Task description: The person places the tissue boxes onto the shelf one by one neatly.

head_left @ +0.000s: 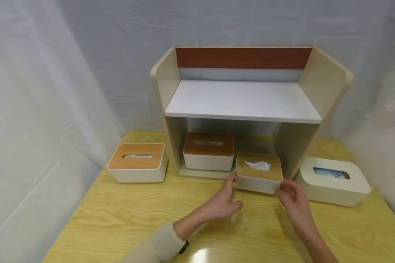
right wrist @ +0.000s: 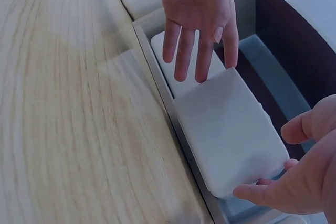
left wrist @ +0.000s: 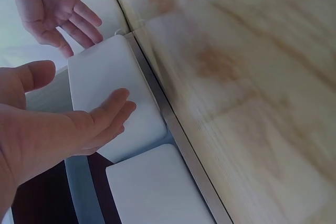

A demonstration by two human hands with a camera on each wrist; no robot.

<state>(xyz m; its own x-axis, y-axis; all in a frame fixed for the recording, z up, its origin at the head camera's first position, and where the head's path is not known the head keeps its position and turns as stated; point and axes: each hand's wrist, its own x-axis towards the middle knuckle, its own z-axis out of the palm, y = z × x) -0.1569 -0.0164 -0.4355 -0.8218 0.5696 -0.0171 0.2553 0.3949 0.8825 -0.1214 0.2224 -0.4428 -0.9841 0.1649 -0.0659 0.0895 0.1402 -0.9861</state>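
Our left hand [head_left: 221, 204] and right hand [head_left: 295, 206] touch the tan-topped box [head_left: 255, 184], fingers pretty much straight. It's by the lower shelf's [head_left: 214, 175] front-right corner.

The head camera looks forward-down from above; closer wrist views share one tissue box [head_left: 259, 174].

We tally four tissue boxes: one orange-lidded box [head_left: 136, 175] near the table's [head_left: 118, 219] left edge, one brown-lidded box [head_left: 209, 162] at the lower board's [head_left: 200, 175] left end, one tan-lidded box [head_left: 256, 185] toward its front right corner, one white-lidded box [head_left: 332, 191] near the table's right edge. Shelf unit [head_left: 329, 84]: one. Hands: two, left hand [head_left: 222, 202] and right hand [head_left: 295, 205].
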